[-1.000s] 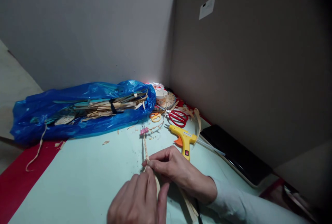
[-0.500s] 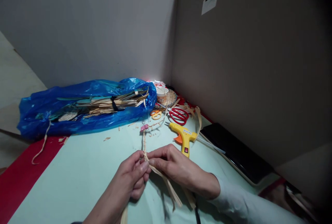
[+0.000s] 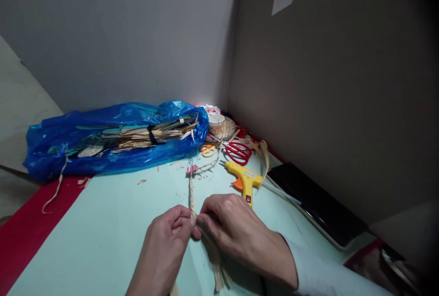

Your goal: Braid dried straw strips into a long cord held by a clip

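The left hand [image 3: 163, 241] pinches the low end of a thin, pale braid [image 3: 192, 192] with its thumb and fingers. The other fingers curl in. The right hand [image 3: 242, 229] is just beside it, bent over, with its thumb and finger pinched at the same spot. It seems to grip the loose strips [image 3: 216, 266] there, but its fingers hide which ones. The strips hang down under the right hand.

The braid is in the middle of the green table top [image 3: 103, 227]. It runs up from the hands to a pink clip [image 3: 191, 170], which bites its far end. A thin cord [image 3: 210, 164] bends away from near the clip.

Near the right hand lies a yellow glue gun [image 3: 244, 176] with an orange trigger. A clear stick [image 3: 281, 192] pokes out of its back. Past it are red scissors [image 3: 239, 153], small orange scissors [image 3: 207, 150] and a white and orange cup [image 3: 216, 124]. The cup stands by a round woven thing [image 3: 229, 128]. On the left, a blue bag [image 3: 44, 143] lies open around a tied bundle [image 3: 137, 138]. On the right is a flat black thing [image 3: 317, 202]
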